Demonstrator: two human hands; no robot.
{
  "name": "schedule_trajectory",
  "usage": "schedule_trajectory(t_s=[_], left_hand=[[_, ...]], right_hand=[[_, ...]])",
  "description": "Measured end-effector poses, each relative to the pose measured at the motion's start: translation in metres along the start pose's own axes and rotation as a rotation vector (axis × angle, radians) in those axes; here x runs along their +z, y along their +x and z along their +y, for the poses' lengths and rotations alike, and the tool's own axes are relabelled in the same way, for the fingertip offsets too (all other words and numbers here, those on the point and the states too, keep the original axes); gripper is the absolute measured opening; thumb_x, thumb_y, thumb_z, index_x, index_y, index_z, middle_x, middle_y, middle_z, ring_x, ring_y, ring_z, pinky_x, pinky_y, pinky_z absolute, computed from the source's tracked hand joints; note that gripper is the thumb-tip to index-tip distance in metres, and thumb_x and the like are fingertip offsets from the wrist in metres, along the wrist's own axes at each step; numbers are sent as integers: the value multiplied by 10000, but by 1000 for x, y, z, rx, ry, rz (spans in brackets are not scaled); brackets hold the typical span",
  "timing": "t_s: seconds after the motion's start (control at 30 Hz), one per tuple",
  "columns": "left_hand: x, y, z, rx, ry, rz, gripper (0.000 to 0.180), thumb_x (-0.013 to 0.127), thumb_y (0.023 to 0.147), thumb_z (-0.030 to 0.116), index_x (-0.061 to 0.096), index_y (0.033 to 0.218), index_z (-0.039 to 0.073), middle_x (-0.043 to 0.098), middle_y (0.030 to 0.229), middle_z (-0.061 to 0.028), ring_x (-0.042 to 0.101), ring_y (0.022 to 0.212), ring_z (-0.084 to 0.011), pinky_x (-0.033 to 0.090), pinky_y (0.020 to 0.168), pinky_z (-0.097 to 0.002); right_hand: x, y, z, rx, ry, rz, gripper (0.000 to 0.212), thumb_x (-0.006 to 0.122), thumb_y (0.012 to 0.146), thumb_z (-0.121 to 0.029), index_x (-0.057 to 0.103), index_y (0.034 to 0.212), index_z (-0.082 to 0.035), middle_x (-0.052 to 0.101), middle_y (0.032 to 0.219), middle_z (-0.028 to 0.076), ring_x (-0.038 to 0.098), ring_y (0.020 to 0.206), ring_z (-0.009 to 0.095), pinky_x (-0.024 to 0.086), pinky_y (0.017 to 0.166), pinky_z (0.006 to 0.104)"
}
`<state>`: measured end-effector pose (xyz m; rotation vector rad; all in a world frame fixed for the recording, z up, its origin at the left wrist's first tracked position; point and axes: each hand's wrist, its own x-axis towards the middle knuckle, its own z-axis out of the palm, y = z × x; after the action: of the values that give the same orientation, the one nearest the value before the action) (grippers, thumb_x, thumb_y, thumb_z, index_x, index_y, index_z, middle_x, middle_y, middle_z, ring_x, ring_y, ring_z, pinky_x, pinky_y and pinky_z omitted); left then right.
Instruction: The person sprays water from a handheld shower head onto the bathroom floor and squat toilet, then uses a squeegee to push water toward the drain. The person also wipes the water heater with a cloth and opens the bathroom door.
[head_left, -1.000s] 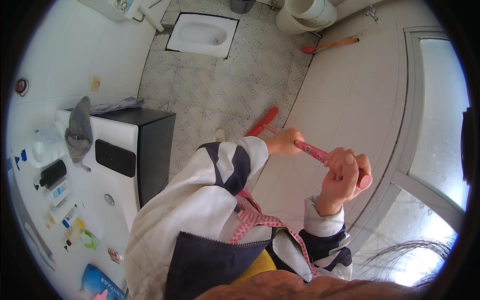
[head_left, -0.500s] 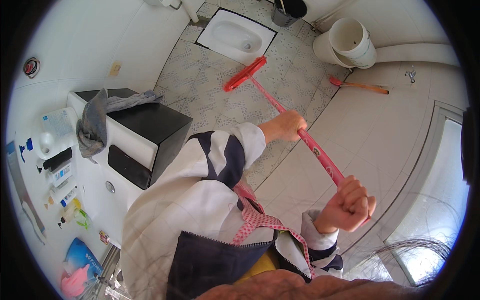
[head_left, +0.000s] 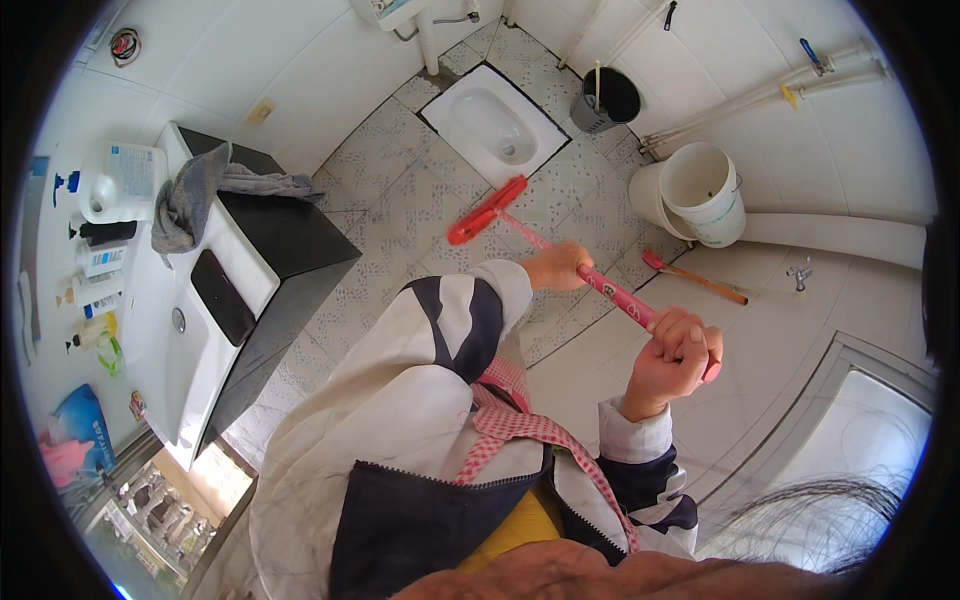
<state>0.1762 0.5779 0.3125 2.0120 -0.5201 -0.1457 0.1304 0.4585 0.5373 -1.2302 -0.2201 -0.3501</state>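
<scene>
Both my hands grip the pink patterned handle of a red floor brush [head_left: 487, 210]. My left hand [head_left: 558, 266] is wrapped round the handle partway down, its arm reaching across from the left. Higher up, my right hand [head_left: 680, 352] closes round the handle's top end, with the tip just showing past the fist. The brush head lies on the patterned tile floor [head_left: 380, 190], close to the near edge of a white squat toilet [head_left: 490, 115].
At the left stands a white sink [head_left: 185, 350] with a black phone [head_left: 222, 297] and grey cloth [head_left: 190, 200]. A black bin [head_left: 605, 100] is beyond the toilet. White buckets [head_left: 700, 190] and an orange-handled tool [head_left: 700, 278] sit along the right wall below pipes.
The view has tilted, so the room sits lower in the picture. The brush head has come slightly nearer to me, and my right hand has moved closer to my left. Both grips hold.
</scene>
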Motion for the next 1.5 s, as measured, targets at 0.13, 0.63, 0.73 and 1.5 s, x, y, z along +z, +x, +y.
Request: schedule_trajectory(t_s=[0.13,0.63,0.73,1.5], left_hand=[[-8,8,12,-3,34,208,137,613,631,108,505,560,64,514,557,-140,519,559,-361,385,510,-432],[26,-183,-23,-824,293,807,171,584,734,58,500,586,40,556,607,-164,550,569,-368,422,539,-455],[15,-124,-45,-647,152,893,202,607,723,84,466,581,49,522,580,-143,524,564,-356,401,518,-432],[-160,-99,-137,-747,333,616,79,618,668,89,555,620,93,590,640,-89,582,701,-304,416,690,-421]], right_hand=[[-30,16,-16,62,83,-241,263,486,829,-56,364,596,-61,378,459,44,325,414,147,393,500,369],[23,14,124,880,236,-913,217,519,847,36,467,642,-10,538,687,78,528,699,174,458,723,348],[27,62,116,827,156,-808,233,496,828,71,437,613,2,499,615,75,495,629,169,433,614,325],[151,129,200,737,201,-764,234,450,866,-29,411,636,-48,434,581,37,479,604,184,452,781,454]])
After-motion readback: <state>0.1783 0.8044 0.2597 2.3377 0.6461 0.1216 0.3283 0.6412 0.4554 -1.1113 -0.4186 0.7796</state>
